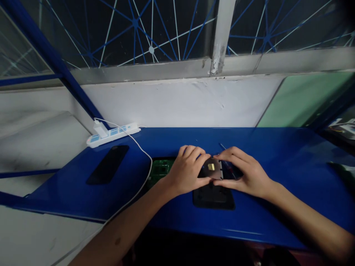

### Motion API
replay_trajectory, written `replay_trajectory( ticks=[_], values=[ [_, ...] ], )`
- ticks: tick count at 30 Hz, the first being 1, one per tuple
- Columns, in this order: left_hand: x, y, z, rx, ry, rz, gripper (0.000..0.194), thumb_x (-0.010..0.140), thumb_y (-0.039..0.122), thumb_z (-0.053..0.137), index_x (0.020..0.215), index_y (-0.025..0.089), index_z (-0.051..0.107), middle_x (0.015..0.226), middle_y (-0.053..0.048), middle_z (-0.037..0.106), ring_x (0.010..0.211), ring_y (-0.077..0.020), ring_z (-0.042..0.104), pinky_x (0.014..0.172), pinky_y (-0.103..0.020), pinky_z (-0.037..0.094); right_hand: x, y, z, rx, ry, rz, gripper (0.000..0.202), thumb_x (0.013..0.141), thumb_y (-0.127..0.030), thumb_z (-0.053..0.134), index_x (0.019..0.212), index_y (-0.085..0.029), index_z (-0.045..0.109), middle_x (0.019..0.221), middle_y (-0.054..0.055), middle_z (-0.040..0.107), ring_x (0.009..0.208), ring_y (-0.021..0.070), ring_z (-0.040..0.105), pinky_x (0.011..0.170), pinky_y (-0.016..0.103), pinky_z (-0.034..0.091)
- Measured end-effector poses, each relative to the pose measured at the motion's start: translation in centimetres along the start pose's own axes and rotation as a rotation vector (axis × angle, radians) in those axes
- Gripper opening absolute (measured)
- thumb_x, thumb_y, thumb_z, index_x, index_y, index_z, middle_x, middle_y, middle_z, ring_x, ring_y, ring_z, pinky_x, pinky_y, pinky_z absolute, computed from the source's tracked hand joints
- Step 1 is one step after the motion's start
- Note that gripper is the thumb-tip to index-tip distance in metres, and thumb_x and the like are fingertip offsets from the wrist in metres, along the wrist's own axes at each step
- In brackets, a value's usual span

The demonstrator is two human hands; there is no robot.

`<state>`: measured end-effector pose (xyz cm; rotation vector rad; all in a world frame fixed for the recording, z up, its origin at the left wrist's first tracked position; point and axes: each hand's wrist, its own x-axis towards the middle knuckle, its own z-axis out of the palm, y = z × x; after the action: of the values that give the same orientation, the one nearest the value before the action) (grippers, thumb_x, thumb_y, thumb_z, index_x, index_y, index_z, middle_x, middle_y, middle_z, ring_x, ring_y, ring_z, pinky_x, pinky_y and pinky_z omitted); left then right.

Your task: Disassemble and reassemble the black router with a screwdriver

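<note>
Between both hands is a small flat dark plate [217, 172] with a gold-coloured square in its middle and notches along its right edge. My left hand [185, 170] grips its left side, fingers above and thumb below. My right hand [248, 171] pinches its right side between thumb and fingertips. Partly hidden behind my left hand lies a green circuit board [160, 168] in a dark frame. Below the plate, a black flat cover [213, 199] rests on the table. A screwdriver [230, 170] lies just behind the plate, partly covered by my right hand.
On the blue table [172, 138] a dark phone [108, 164] lies at the left. Behind it sits a white power strip [115, 134] with a plugged-in charger. Its white cable [141, 147] runs past my left forearm. A green panel [305, 99] leans at the back right.
</note>
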<state>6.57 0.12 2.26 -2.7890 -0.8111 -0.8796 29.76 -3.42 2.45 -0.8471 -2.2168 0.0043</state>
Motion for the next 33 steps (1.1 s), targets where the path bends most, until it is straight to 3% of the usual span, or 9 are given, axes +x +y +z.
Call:
replay_trajectory(
  ticks=[7, 10, 13, 17, 20, 28, 33],
  values=[
    [-0.1, 0.3, 0.1, -0.057, 0.063, 0.01, 0.046, 0.084, 0.057, 0.067, 0.108, 0.019, 0.061, 0.109, -0.008, 0.064, 0.102, -0.0279, 0.056, 0.09, -0.045, 0.04, 0.1, -0.7, 0.1, 0.03, -0.006, -0.027, 0.073, 0.074, -0.05, 0.081, 0.136, -0.026, 0.05, 0.109, 0.009, 0.063, 0.096, 0.0247, 0.065, 0.08, 0.042, 0.06],
    [-0.1, 0.4, -0.1, -0.092, 0.066, -0.028, 0.051, 0.082, 0.06, 0.069, 0.113, 0.02, 0.061, 0.109, -0.008, 0.064, 0.103, -0.0283, 0.055, 0.089, -0.045, 0.041, 0.1, -0.4, 0.0, 0.04, -0.057, 0.041, 0.093, 0.069, -0.059, 0.081, 0.146, -0.027, 0.04, 0.117, 0.012, 0.059, 0.105, 0.0288, 0.063, 0.087, 0.047, 0.059],
    [0.0, 0.4, -0.2, -0.114, 0.076, -0.064, 0.062, 0.079, 0.068, 0.069, 0.119, 0.021, 0.061, 0.11, -0.008, 0.064, 0.102, -0.0288, 0.054, 0.088, -0.045, 0.042, 0.1, 0.1, 0.1, 0.058, -0.122, 0.104, 0.099, 0.067, -0.063, 0.079, 0.149, -0.027, 0.035, 0.122, 0.014, 0.057, 0.11, 0.0315, 0.061, 0.092, 0.051, 0.058],
    [-0.1, 0.5, -0.2, -0.138, 0.124, -0.084, 0.065, 0.08, 0.071, 0.065, 0.121, 0.021, 0.059, 0.109, -0.009, 0.063, 0.102, -0.0283, 0.053, 0.089, -0.046, 0.043, 0.0, 0.6, 0.4, 0.071, -0.164, 0.09, 0.094, 0.066, -0.064, 0.08, 0.144, -0.028, 0.043, 0.121, 0.013, 0.056, 0.108, 0.031, 0.062, 0.09, 0.05, 0.059],
    [-0.1, 0.6, -0.1, -0.198, 0.145, -0.062, 0.061, 0.083, 0.072, 0.061, 0.118, 0.021, 0.059, 0.109, -0.009, 0.063, 0.101, -0.0276, 0.054, 0.09, -0.045, 0.045, 0.1, 0.5, 0.6, 0.065, -0.174, 0.08, 0.086, 0.071, -0.059, 0.079, 0.144, -0.03, 0.043, 0.12, 0.011, 0.056, 0.105, 0.0285, 0.062, 0.088, 0.048, 0.06],
    [-0.1, 0.8, -0.4, -0.297, 0.164, 0.001, 0.06, 0.082, 0.068, 0.067, 0.119, 0.022, 0.057, 0.108, -0.009, 0.06, 0.099, -0.026, 0.053, 0.087, -0.043, 0.048, 0.0, -0.2, 0.8, 0.094, -0.035, -0.011, 0.072, 0.078, -0.049, 0.077, 0.14, -0.027, 0.047, 0.112, 0.009, 0.059, 0.099, 0.0242, 0.061, 0.083, 0.043, 0.057],
    [0.0, 0.6, -0.5, -0.292, 0.153, -0.001, 0.059, 0.079, 0.062, 0.074, 0.118, 0.022, 0.057, 0.107, -0.009, 0.059, 0.099, -0.0254, 0.053, 0.087, -0.042, 0.047, -0.1, 0.2, 0.9, 0.069, -0.056, 0.007, 0.066, 0.078, -0.047, 0.078, 0.135, -0.024, 0.052, 0.11, 0.009, 0.06, 0.097, 0.0234, 0.061, 0.082, 0.041, 0.056]
  ],
)
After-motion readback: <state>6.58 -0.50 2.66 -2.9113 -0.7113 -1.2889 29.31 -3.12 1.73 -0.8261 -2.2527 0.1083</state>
